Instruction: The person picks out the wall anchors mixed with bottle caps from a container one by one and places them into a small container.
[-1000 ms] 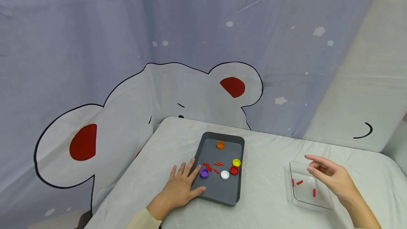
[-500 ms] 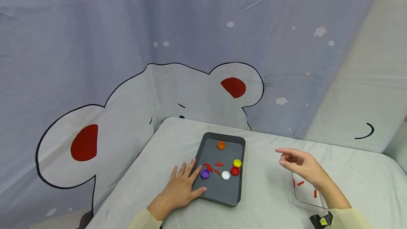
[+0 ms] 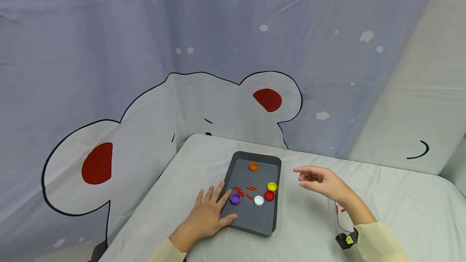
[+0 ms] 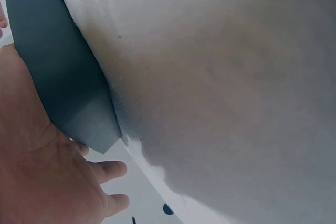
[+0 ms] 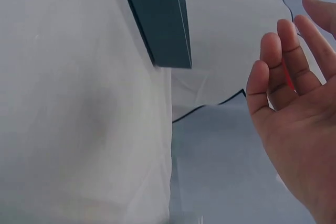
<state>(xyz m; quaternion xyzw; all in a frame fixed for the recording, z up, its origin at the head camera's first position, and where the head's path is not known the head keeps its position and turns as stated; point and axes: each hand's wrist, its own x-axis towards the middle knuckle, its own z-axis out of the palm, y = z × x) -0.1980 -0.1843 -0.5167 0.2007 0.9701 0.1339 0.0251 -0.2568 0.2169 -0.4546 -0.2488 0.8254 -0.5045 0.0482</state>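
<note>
My left hand (image 3: 205,217) rests with spread fingers on the left edge of a grey rectangular tray (image 3: 251,225); the left wrist view shows its palm beside the tray's outer wall (image 4: 63,61). In the tray sit several small round caps: orange (image 3: 253,166), yellow (image 3: 272,186), red (image 3: 269,195), white (image 3: 259,201) and purple (image 3: 235,199). Short red sticks (image 3: 240,193) are scattered among them. To the right of the tray my right hand (image 3: 325,183) hovers over the table, fingers loosely bent and thumb apart from them, with nothing visible between.
A clear plastic box (image 3: 338,225) holding red sticks (image 3: 343,210) stands on the right, partly covered by my right forearm and sleeve. White cloth covers the table (image 3: 298,229). A printed curtain (image 3: 218,31) rises behind it.
My right hand has moved left from above the clear box toward the tray, and its forearm now covers more of the box. My left hand and the caps have stayed in place.
</note>
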